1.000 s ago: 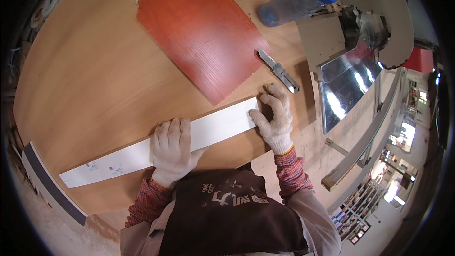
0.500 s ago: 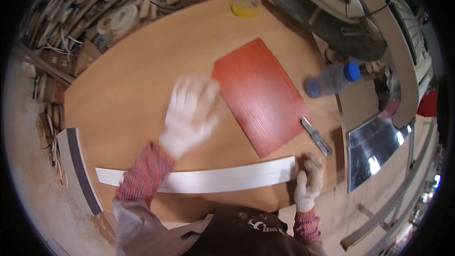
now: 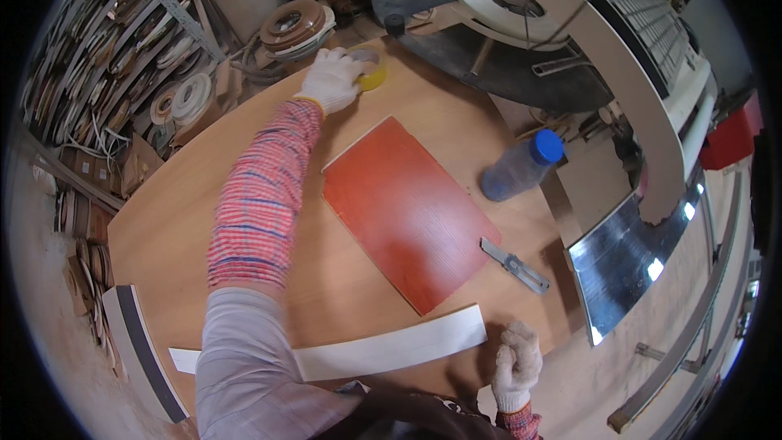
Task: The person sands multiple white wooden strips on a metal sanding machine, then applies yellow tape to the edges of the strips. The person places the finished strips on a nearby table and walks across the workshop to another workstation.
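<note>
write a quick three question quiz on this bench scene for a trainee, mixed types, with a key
1. True or false: the utility knife lies on the white strip.
2. Which hand is at the yellow tape roll? A) right B) left C) neither
3. Fill in the blank: the bottle has a ____ cap.

Key:
1. False: the utility knife has its blade end at the red panel.
2. B, the left hand.
3. Blue.
</note>
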Action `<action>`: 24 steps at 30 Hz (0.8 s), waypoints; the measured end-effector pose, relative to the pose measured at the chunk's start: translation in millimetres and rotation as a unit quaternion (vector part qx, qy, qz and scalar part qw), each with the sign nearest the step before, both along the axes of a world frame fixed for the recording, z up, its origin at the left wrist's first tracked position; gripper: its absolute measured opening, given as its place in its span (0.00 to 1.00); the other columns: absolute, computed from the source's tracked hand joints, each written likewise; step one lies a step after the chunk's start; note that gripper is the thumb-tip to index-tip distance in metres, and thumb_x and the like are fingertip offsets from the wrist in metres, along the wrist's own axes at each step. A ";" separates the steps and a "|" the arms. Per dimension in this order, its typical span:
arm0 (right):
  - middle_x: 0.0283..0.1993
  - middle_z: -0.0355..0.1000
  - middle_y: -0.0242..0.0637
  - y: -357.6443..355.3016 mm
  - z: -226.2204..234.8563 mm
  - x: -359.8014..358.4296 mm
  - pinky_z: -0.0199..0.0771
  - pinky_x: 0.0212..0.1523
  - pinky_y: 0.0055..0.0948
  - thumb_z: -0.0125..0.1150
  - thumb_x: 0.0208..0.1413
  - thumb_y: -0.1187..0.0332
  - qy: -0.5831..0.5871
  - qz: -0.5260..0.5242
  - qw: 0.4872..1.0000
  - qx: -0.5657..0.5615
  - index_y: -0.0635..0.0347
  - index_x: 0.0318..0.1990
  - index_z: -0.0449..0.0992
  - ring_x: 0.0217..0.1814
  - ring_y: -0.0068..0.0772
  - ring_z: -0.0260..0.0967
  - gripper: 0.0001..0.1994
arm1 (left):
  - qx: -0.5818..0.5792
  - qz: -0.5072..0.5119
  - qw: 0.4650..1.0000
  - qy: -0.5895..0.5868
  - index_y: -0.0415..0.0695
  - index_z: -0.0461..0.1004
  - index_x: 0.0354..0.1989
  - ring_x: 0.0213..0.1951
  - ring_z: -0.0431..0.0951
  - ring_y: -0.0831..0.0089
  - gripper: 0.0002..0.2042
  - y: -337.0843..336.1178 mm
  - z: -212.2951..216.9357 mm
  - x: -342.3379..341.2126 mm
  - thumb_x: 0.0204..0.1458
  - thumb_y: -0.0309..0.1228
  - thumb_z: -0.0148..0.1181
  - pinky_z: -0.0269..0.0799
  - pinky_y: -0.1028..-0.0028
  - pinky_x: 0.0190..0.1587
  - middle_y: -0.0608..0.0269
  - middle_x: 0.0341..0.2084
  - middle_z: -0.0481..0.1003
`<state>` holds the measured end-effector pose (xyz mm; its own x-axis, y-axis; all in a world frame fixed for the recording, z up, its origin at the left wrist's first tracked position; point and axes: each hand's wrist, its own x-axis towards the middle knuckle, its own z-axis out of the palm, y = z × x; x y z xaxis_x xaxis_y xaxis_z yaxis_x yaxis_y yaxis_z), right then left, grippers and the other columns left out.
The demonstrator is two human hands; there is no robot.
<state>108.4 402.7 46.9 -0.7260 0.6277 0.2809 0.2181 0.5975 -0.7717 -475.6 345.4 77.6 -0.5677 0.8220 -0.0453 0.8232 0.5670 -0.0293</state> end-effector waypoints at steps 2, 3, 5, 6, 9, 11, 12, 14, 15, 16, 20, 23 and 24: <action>0.49 0.79 0.54 1.3 9.2 -3.5 0.80 0.52 0.46 0.62 0.53 0.80 0.002 0.020 1.000 0.013 0.67 0.46 0.81 0.49 0.58 0.78 0.12 | 0.143 -0.004 0.990 -0.007 0.51 0.83 0.54 0.57 0.75 0.52 0.18 -21.9 -19.6 8.3 0.57 0.39 0.60 0.68 0.57 0.60 0.51 0.51 0.81; 0.49 0.79 0.54 -1.2 16.6 -7.2 0.80 0.51 0.48 0.64 0.53 0.80 0.008 0.021 1.000 0.002 0.67 0.46 0.82 0.49 0.59 0.78 0.12 | 0.161 0.026 0.983 -0.085 0.49 0.84 0.53 0.53 0.78 0.53 0.18 -26.9 3.3 35.5 0.57 0.40 0.60 0.71 0.58 0.57 0.51 0.48 0.82; 0.51 0.79 0.53 0.6 26.8 -23.1 0.80 0.51 0.48 0.67 0.52 0.80 0.024 0.062 0.997 0.039 0.66 0.48 0.81 0.49 0.59 0.78 0.14 | 0.191 0.064 0.946 -0.255 0.44 0.84 0.50 0.44 0.80 0.59 0.18 -55.1 42.2 94.7 0.57 0.41 0.62 0.74 0.63 0.50 0.53 0.41 0.83; 0.53 0.78 0.53 -1.5 40.8 -39.0 0.80 0.52 0.48 0.69 0.52 0.79 0.022 0.077 0.996 0.042 0.66 0.51 0.80 0.51 0.59 0.78 0.17 | 0.209 0.071 0.914 -0.342 0.41 0.83 0.48 0.39 0.81 0.64 0.18 -76.9 55.0 124.6 0.57 0.42 0.63 0.76 0.66 0.45 0.55 0.37 0.83; 0.59 0.75 0.54 -13.4 60.1 -76.1 0.78 0.57 0.48 0.77 0.50 0.70 0.025 0.128 0.986 0.104 0.66 0.64 0.72 0.58 0.60 0.75 0.32 | 0.297 0.076 0.796 -0.522 0.35 0.82 0.43 0.39 0.78 0.75 0.18 -126.3 56.5 231.8 0.61 0.41 0.63 0.74 0.73 0.44 0.63 0.35 0.80; 0.60 0.75 0.54 -27.5 77.0 -93.6 0.78 0.57 0.48 0.80 0.48 0.64 0.059 0.139 0.980 0.130 0.65 0.66 0.71 0.59 0.61 0.75 0.37 | 0.314 0.112 0.746 -0.576 0.36 0.81 0.43 0.39 0.78 0.76 0.16 -145.4 58.1 297.3 0.64 0.40 0.61 0.74 0.74 0.44 0.65 0.36 0.80; 0.60 0.74 0.54 -32.7 82.7 -94.6 0.79 0.57 0.47 0.80 0.47 0.62 0.031 0.174 0.979 0.099 0.64 0.66 0.70 0.59 0.60 0.75 0.38 | 0.313 0.168 0.703 -0.616 0.36 0.81 0.44 0.40 0.78 0.76 0.16 -152.5 57.0 329.6 0.65 0.40 0.61 0.75 0.74 0.45 0.64 0.37 0.80; 0.61 0.74 0.54 -38.3 90.8 -93.5 0.80 0.57 0.45 0.81 0.47 0.58 -0.027 0.224 0.973 0.050 0.63 0.68 0.70 0.59 0.58 0.76 0.41 | 0.373 0.145 0.590 -0.701 0.34 0.78 0.53 0.45 0.79 0.73 0.20 -156.1 58.8 364.5 0.66 0.42 0.61 0.76 0.72 0.50 0.60 0.43 0.80; 0.61 0.74 0.51 -39.0 90.2 -85.8 0.81 0.55 0.42 0.80 0.49 0.57 -0.101 0.253 0.961 -0.044 0.62 0.69 0.69 0.56 0.51 0.79 0.41 | 0.400 0.158 0.502 -0.750 0.34 0.77 0.56 0.47 0.80 0.73 0.22 -162.9 45.1 376.4 0.66 0.43 0.61 0.76 0.71 0.52 0.59 0.46 0.80; 0.61 0.74 0.50 -39.1 87.3 -76.7 0.81 0.56 0.41 0.79 0.50 0.58 -0.082 0.262 0.956 -0.103 0.63 0.69 0.69 0.56 0.48 0.79 0.40 | 0.421 0.169 0.409 -0.792 0.34 0.75 0.60 0.49 0.80 0.72 0.24 -170.0 36.0 388.3 0.67 0.43 0.61 0.76 0.70 0.54 0.58 0.49 0.80; 0.63 0.74 0.48 -42.0 86.9 -48.0 0.78 0.60 0.39 0.75 0.51 0.64 -0.060 0.245 0.926 -0.281 0.63 0.69 0.70 0.57 0.42 0.80 0.36 | 0.340 0.030 0.581 -0.739 0.35 0.67 0.69 0.54 0.80 0.67 0.33 -189.4 56.8 415.8 0.60 0.41 0.68 0.75 0.68 0.58 0.56 0.52 0.79; 0.62 0.74 0.48 -47.3 82.4 -28.8 0.76 0.61 0.39 0.75 0.51 0.66 -0.017 0.223 0.957 -0.185 0.63 0.67 0.72 0.58 0.45 0.79 0.34 | 0.295 0.077 0.660 -0.686 0.37 0.66 0.72 0.58 0.78 0.63 0.38 -189.5 65.4 421.3 0.54 0.36 0.74 0.72 0.65 0.63 0.52 0.56 0.77; 0.62 0.74 0.48 -47.6 84.4 -21.4 0.76 0.61 0.39 0.75 0.51 0.66 -0.003 0.213 0.969 -0.128 0.62 0.65 0.73 0.58 0.46 0.78 0.32 | 0.270 0.057 0.735 -0.619 0.38 0.66 0.72 0.58 0.79 0.60 0.38 -187.6 69.3 421.7 0.53 0.36 0.74 0.73 0.64 0.62 0.50 0.56 0.77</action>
